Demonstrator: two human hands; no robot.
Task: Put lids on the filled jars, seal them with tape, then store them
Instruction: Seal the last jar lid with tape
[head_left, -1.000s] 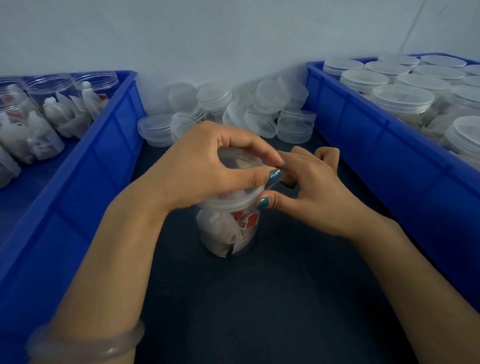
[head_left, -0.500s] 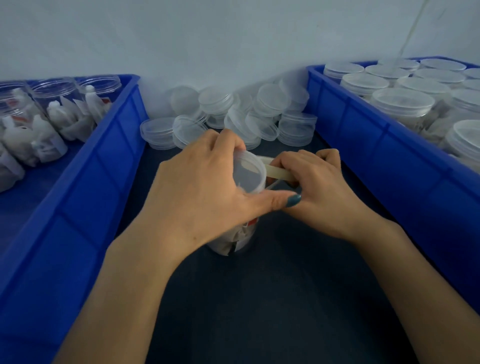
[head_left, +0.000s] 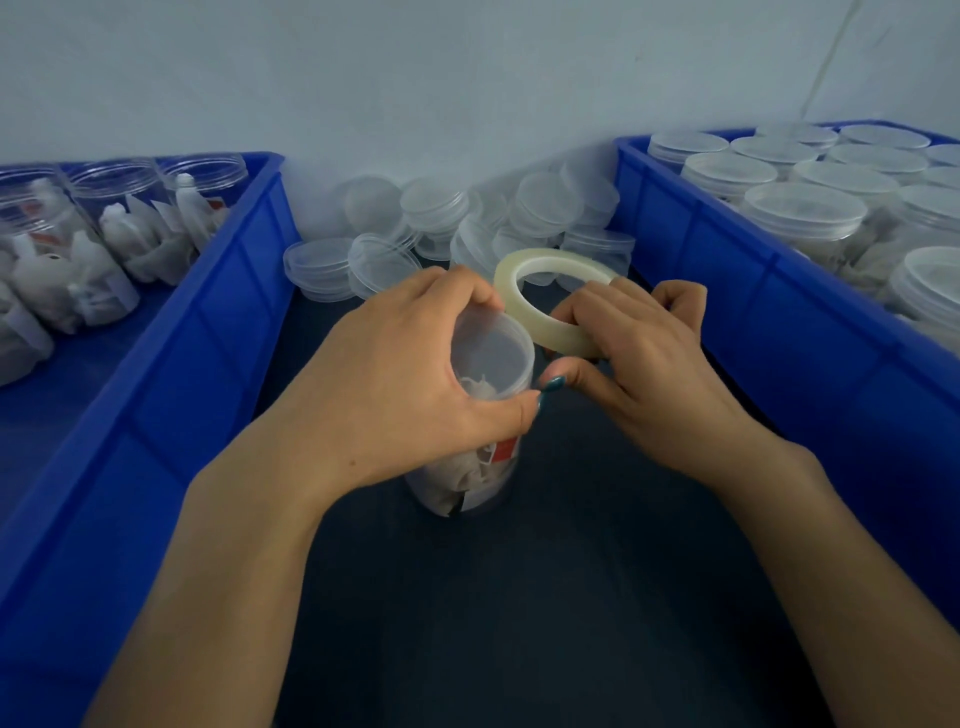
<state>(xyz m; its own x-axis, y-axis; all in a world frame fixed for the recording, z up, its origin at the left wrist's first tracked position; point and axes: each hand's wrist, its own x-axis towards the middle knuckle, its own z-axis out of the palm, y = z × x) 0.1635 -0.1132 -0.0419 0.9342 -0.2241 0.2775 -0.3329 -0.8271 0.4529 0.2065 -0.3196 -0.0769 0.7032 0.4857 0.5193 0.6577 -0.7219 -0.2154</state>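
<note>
jar (head_left: 467, 467) w/ its lid (head_left: 493, 353) on stands on the dark tabletop (head_left: 519, 597), mid-frame, btwn the two blue bins. left hand (head_left: 410, 374) wraps the top: fingers (head_left: 457, 283) curled over the lid's far rim, thumb on the near side, so it grips lid + jar neck. right hand (head_left: 639, 353), just beside it, holds the tape roll (head_left: 540, 301), fingers (head_left: 597, 306) curled round the roll's near edge, thumb reaching toward the lid rim next to the left thumb tip. roll is tilted, far side up, touching the lid's right edge or v. close. can't tell if a strip is stuck to the lid seam (tape is clear, too fine to see).

progress, as i judge it: this jar is lidded, sealing is the step in hand, storing not yet done. right bin (head_left: 727, 270) holds many lidded jars (head_left: 800, 213), prob. finished, though no tape shows on them. left bin (head_left: 208, 322) has filled open jars (head_left: 119, 208) w/o lids. loose lids (head_left: 467, 218) are piled at the back by the wall. so a fair no. left to do.
</note>
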